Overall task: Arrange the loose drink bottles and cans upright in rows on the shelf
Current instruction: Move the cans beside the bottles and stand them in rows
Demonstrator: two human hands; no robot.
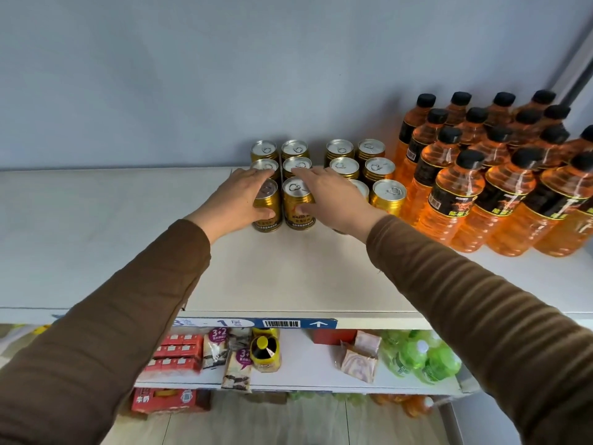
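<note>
On the white top shelf (288, 277), twelve upright gold drink cans with silver pull-tab lids (343, 152) stood in rows beside orange plastic bottles with black caps (455, 200). The left hand (239, 195) gripped the front-left gold can (268, 208); the right hand (332, 197) curled round its neighbour gold can (296, 203), printed "Wealth". The blue shelf-edge label (256, 323) carried a barcode and arrow. Snack packets below read "3+2" (218, 346).

Both arms wear long brown sleeves of finely ribbed knit, the left sleeve (106, 319) entering from the lower left of the frame, the right sleeve (481, 303) from the lower right. Each cuff ends at the wrist; the left hand (239, 194) and right hand (333, 195) are bare, without rings or gloves.
</note>
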